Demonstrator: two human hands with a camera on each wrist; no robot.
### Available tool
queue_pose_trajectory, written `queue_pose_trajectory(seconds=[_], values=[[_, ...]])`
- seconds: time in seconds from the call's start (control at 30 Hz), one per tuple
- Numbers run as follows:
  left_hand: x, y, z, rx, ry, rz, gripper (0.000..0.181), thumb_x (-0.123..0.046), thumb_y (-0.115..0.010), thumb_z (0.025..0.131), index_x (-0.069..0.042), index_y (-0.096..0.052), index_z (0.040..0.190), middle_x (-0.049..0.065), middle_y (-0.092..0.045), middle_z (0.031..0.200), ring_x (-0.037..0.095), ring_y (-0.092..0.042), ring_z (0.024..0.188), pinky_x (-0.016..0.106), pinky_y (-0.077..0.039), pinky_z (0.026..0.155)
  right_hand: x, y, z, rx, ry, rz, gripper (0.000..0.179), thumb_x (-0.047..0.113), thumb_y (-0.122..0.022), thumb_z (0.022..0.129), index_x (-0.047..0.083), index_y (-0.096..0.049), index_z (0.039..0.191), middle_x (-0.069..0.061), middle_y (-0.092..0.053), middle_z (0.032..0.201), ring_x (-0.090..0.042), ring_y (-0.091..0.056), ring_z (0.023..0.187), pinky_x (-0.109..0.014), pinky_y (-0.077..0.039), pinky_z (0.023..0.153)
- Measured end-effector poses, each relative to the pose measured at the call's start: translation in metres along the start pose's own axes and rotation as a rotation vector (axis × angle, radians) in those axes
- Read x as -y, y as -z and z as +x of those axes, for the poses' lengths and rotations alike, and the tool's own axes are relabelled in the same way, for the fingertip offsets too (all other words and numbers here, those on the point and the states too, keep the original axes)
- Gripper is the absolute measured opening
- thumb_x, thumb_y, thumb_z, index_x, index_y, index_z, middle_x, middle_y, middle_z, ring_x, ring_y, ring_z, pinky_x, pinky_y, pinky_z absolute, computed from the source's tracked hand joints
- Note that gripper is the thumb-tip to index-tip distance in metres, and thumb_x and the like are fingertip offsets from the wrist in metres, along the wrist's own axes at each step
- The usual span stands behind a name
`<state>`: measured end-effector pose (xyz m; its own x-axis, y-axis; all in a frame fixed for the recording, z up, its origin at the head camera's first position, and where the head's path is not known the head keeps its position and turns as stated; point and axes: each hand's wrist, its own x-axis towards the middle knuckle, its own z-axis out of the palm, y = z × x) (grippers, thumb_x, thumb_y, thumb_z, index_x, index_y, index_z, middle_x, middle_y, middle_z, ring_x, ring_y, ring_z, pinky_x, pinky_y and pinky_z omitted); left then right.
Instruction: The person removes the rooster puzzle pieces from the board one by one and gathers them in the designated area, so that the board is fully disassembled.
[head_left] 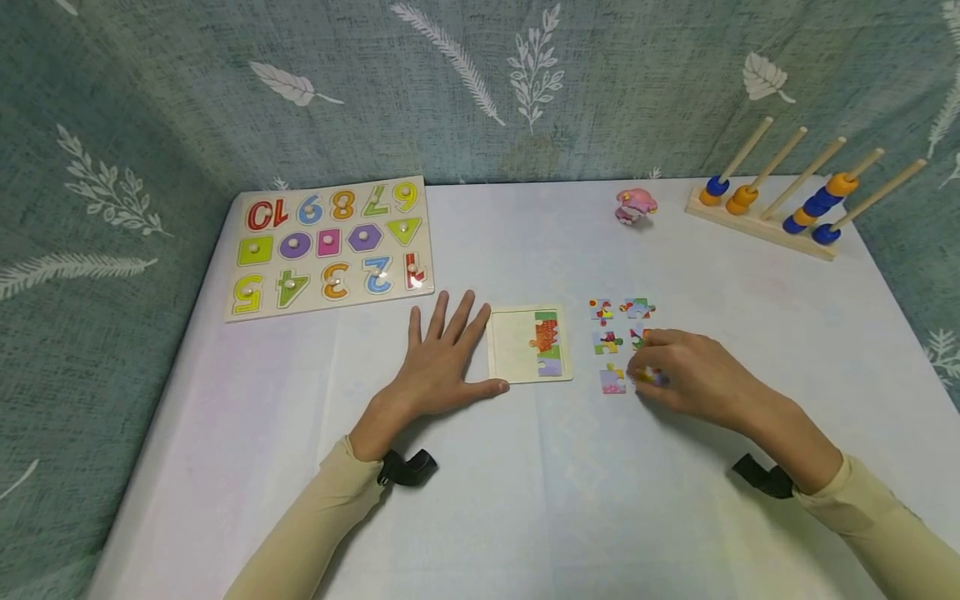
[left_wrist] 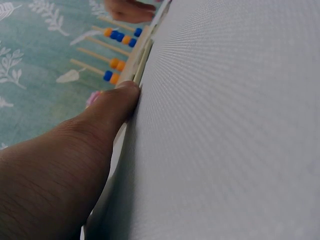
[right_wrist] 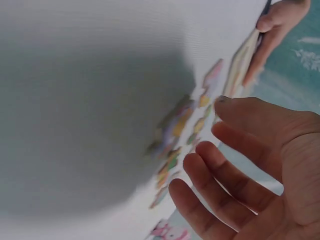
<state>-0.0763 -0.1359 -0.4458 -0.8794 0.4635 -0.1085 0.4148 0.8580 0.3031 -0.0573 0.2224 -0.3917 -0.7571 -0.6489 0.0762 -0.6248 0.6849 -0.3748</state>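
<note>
A square wooden puzzle tray (head_left: pixel 513 346) lies mid-table, with joined picture pieces (head_left: pixel 547 342) along its right side. My left hand (head_left: pixel 442 367) rests spread at the tray's left, its thumb and index finger by the edge; the left wrist view shows the thumb (left_wrist: pixel 107 112) against that edge. Over the loose pieces to the right is my right hand (head_left: pixel 693 375), fingers loosely bent. Beside its fingertips lies a blurred jigsaw piece (head_left: pixel 651 377); in the right wrist view this piece (right_wrist: pixel 175 125) appears apart from the fingers. Other pieces (head_left: pixel 612 381) lie next to it, one partly hidden.
A number-and-shape peg board (head_left: pixel 330 242) lies at the back left. A pink toy figure (head_left: pixel 635 205) stands at the back, and a wooden peg rack with blue and orange beads (head_left: pixel 795 225) at the back right. A patterned cloth (head_left: pixel 480 92) hangs behind the table.
</note>
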Motion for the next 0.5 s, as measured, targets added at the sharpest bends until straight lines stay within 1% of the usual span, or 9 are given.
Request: queue_pose_trajectory(seconds=[0.07,0.13,0.23,0.37,0.5], values=[[0.000,0.000,0.000,0.000,0.003,0.001,0.111,-0.078,-0.059,0.080,-0.021,-0.011,0.163,0.005,0.004,0.168,0.035,0.015,0.150,0.065,0.012,0.111,0.003,-0.001,0.006,-0.030,0.011,0.005,0.017,0.012,-0.086,0.077,0.011,-0.077,0.092,0.001,-0.066,0.090,-0.014,-0.061,0.079,-0.036,-0.052,0.068],[0.000,-0.001,-0.001,0.005,0.007,0.005,0.111,-0.078,-0.058,0.081,-0.022,-0.010,0.163,0.005,0.004,0.168,0.035,0.015,0.150,0.065,0.012,0.111,0.008,-0.003,0.014,-0.042,0.012,0.007,0.021,0.016,-0.086,0.077,0.008,-0.077,0.095,-0.001,-0.067,0.092,-0.016,-0.062,0.081,-0.036,-0.053,0.069],[0.000,-0.001,-0.001,0.010,0.003,0.002,0.110,-0.079,-0.057,0.081,-0.022,-0.009,0.163,0.005,0.005,0.168,0.035,0.016,0.150,0.064,0.013,0.111,0.015,-0.007,0.028,-0.032,0.029,-0.015,0.027,0.021,-0.087,0.077,0.007,-0.076,0.098,-0.004,-0.066,0.094,-0.018,-0.062,0.082,-0.036,-0.053,0.069],[-0.001,0.000,0.000,0.003,-0.007,0.006,0.110,-0.079,-0.056,0.081,-0.021,-0.010,0.163,0.006,0.004,0.168,0.036,0.015,0.150,0.065,0.012,0.111,0.024,-0.012,0.047,-0.020,0.083,-0.046,0.031,0.023,-0.087,0.077,0.006,-0.075,0.101,-0.005,-0.065,0.096,-0.018,-0.061,0.084,-0.035,-0.053,0.069],[0.001,0.000,0.001,0.000,-0.010,0.012,0.110,-0.079,-0.056,0.081,-0.021,-0.010,0.163,0.006,0.004,0.168,0.036,0.015,0.150,0.065,0.011,0.111,0.031,-0.018,0.065,-0.025,0.134,-0.035,0.032,0.024,-0.087,0.077,0.007,-0.074,0.102,-0.005,-0.063,0.097,-0.019,-0.060,0.084,-0.034,-0.052,0.070]])
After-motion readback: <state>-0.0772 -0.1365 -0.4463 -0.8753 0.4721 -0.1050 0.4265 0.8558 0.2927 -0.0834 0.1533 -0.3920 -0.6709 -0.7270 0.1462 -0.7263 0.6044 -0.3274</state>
